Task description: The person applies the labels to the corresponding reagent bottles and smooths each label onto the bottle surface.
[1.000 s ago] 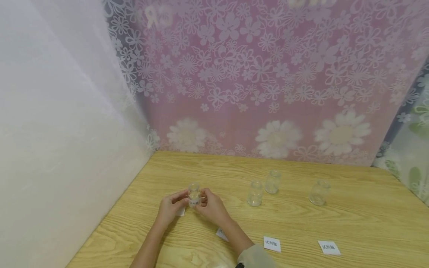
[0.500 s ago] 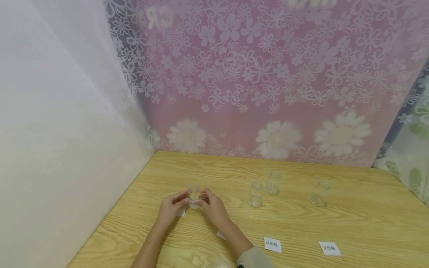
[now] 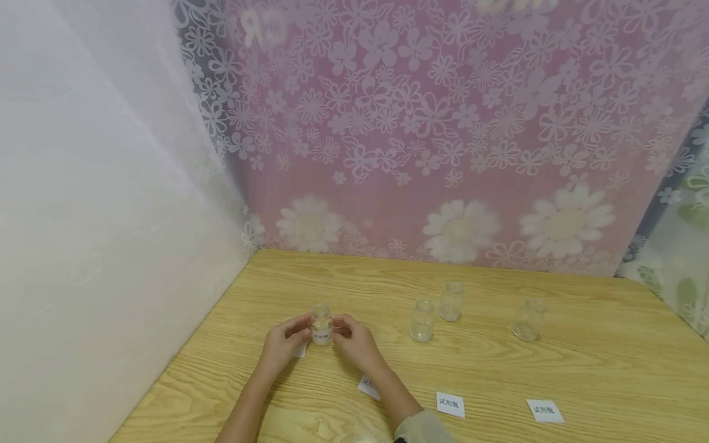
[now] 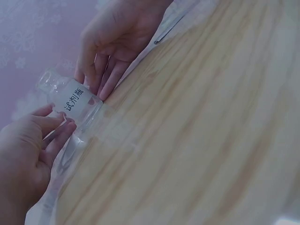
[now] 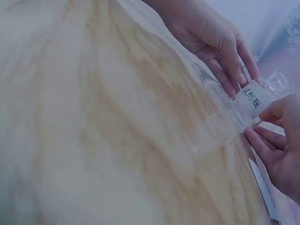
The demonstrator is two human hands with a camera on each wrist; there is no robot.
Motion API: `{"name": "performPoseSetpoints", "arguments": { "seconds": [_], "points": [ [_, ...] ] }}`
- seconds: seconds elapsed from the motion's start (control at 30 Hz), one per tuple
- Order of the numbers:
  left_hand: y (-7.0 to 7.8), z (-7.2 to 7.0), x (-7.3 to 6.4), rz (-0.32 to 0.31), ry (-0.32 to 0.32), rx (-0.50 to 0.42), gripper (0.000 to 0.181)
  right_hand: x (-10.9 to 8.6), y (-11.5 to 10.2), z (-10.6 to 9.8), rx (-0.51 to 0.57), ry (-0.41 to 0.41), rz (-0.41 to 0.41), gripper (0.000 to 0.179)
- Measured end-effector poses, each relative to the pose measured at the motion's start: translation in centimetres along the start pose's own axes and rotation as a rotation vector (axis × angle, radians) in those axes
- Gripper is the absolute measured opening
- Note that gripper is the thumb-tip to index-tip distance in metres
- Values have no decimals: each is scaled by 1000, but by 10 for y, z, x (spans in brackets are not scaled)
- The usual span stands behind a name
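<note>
A small clear glass bottle (image 3: 321, 315) stands upright between the two hands at the table's left side. Wrapped across its front is a white label (image 4: 70, 100) with black Chinese characters. My left hand (image 3: 279, 349) holds the bottle from the left, thumb in front and fingers at its side. From the right, my right hand (image 3: 359, 347) holds it with thumb and fingertips at the label's right edge, as the right wrist view shows. The label faces the head camera, its lettering uncovered. Part of the bottle's back is hidden.
Several glass bottles, including one in the middle (image 3: 423, 321) and one farther right (image 3: 528, 320), stand on the wooden table (image 3: 476, 363). Printed white labels (image 3: 451, 404) lie along the front; the right forearm partly covers one. A white slip (image 3: 300, 351) lies beside the left hand.
My right thumb has moved across the label and back to the bottle's right side, so the lettering shows again. My left hand and the bottle have stayed in place.
</note>
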State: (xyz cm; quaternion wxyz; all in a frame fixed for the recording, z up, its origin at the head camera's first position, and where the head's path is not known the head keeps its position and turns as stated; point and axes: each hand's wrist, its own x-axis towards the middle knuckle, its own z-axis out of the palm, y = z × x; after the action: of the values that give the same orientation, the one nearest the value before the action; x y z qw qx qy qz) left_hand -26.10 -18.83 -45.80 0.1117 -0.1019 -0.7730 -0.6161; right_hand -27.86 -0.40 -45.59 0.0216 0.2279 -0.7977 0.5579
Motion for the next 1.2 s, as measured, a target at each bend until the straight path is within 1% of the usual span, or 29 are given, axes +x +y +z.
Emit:
{"name": "performPoseSetpoints", "arguments": {
  "seconds": [0.1,0.2,0.3,0.37,0.4,0.43,0.5,0.6,0.63,0.67,0.7,0.77,0.9,0.97,1.1,1.2],
  "points": [
    [2,2,0,20,-5,-26,39,1,-1,2,-5,-5,29,35],
    [3,4,1,34,-14,-40,44,3,-2,6,-19,-23,35,39],
    [3,6,0,45,-11,3,47,3,-4,9,-47,-41,27,43],
    [3,6,-1,68,-5,66,45,2,-5,11,-71,-39,22,46],
    [7,6,-2,81,-4,88,44,2,-5,12,-94,-29,21,47],
    [8,6,-2,95,-2,108,42,2,-6,13,-118,-14,20,48],
    [13,6,-4,116,-3,122,40,3,-7,16,-166,22,7,47],
    [12,5,-3,139,-10,112,37,4,-9,20,-265,82,-38,44],
    [7,5,-2,139,-11,117,37,3,-10,21,-289,97,-53,43],
    [6,4,-2,139,-14,114,36,3,-10,21,-303,106,-63,42],
    [1,4,-1,138,-16,115,36,3,-11,22,-315,113,-70,41],
    [-2,4,0,140,-19,122,35,2,-12,21,-318,114,-64,41],
    [-3,4,0,133,-17,126,34,-1,-12,18,-260,76,-39,39],
    [-4,4,0,140,-12,128,34,-2,-12,14,-240,47,-55,37],
    [-5,3,2,129,-7,123,32,-3,-10,7,-200,-4,-97,31],
    [-6,3,2,116,-11,116,32,-3,-8,2,-157,-27,-99,29]
  ]
}}
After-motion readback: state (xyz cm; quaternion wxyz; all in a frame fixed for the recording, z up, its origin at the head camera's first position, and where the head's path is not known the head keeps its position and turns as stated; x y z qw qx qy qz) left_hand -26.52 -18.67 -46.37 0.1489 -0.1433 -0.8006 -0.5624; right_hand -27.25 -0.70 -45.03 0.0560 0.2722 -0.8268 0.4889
